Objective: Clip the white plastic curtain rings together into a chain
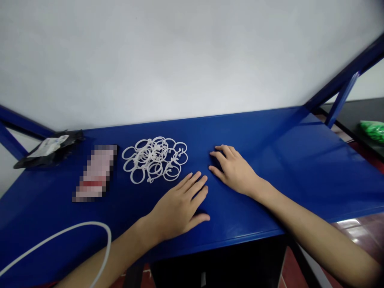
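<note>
A heap of thin white plastic rings [155, 157], several of them with small loops or tabs, lies on the blue table [255, 132]. Just in front of the heap, at its right, my left hand [181, 208] rests palm down, fingers stretched and thumb apart, holding nothing. My right hand [235, 170] lies on the table further right, its fingers spread and slightly bent, also without anything in it. Bare table separates the right hand from the rings.
Left of the rings lies a blurred-out flat item [95, 174]. A black plastic package [51, 148] with a white label sits at the far left. A white cable [87, 224] loops across the lower left. Blue frame bars [342, 100] rise at the right, near a green bag [373, 131]. A white wall stands behind.
</note>
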### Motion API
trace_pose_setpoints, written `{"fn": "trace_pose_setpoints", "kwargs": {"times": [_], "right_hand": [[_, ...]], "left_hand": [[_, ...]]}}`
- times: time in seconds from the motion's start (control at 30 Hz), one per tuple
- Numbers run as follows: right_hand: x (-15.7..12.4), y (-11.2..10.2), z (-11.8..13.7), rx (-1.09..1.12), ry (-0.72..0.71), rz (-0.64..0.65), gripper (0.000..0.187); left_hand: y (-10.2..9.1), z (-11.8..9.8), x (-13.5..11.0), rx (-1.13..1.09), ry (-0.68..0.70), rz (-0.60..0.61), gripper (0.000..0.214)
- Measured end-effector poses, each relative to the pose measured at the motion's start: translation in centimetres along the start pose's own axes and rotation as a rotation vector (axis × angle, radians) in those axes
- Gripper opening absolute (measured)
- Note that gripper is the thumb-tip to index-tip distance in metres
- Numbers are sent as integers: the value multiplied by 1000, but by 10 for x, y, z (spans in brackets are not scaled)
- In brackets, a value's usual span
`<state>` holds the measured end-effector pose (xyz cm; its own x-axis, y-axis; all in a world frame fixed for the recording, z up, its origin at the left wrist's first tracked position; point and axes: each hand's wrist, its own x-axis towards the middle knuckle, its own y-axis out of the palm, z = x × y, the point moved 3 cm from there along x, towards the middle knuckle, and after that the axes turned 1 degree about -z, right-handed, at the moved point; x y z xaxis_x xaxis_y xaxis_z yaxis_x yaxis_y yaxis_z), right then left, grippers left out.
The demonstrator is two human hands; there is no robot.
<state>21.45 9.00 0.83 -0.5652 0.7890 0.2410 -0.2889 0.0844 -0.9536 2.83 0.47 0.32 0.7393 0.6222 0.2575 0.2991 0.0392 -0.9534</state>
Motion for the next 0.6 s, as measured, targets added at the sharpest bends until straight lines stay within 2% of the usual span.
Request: {"fn": "trace_pose_setpoints", "kwargs": {"times": [0.13, 0.4, 0.6], "right_hand": [[-2, 4, 1, -72, 32, -10, 49], [-4, 17, -6, -121, 150, -23, 79], [-3, 19, -6, -141, 153, 38, 82]], "left_hand": [[2, -3, -2, 3, -2, 27, 71], [2, -3, -5, -30, -7, 73, 77], [4, -2, -6, -92, 7, 161, 93]]}}
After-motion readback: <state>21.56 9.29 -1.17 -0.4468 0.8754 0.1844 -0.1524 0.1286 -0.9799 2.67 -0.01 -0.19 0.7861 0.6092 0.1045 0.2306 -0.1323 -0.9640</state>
